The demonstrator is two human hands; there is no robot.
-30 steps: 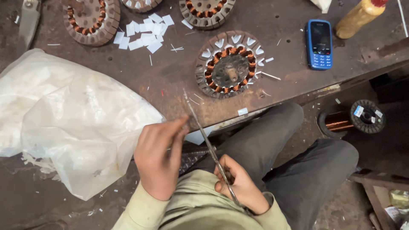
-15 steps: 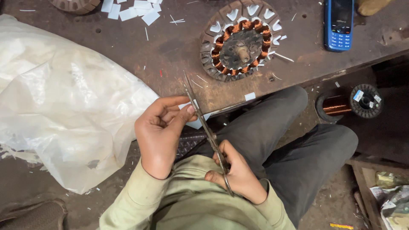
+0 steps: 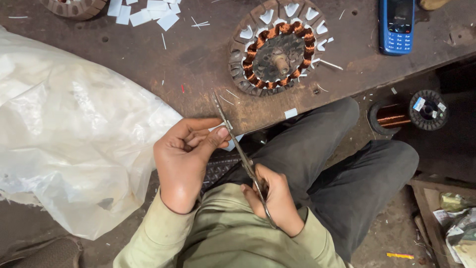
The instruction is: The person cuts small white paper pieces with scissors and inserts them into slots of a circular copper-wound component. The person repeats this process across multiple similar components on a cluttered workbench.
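Observation:
My right hand (image 3: 273, 196) grips the handles of long metal scissors (image 3: 237, 144), whose blades point up and left over the edge of the dark workbench (image 3: 198, 54). My left hand (image 3: 184, 156) pinches a small white paper piece (image 3: 229, 144) against the blades, thumb on top. Both hands are over my lap, just below the bench edge. A round stator (image 3: 277, 47) with copper windings and white paper slot liners lies on the bench just above the scissor tips.
A big crumpled clear plastic sheet (image 3: 64, 139) covers the left. Cut white paper pieces (image 3: 148, 12) lie at top centre beside another stator (image 3: 74, 6). A blue mobile phone (image 3: 396, 25) lies top right. A copper wire spool (image 3: 409, 111) sits below the bench at right.
The view has shifted down a little, so bench items sit higher in frame. My hands stay together on scissors and paper; the left thumb has pressed closer to the blades.

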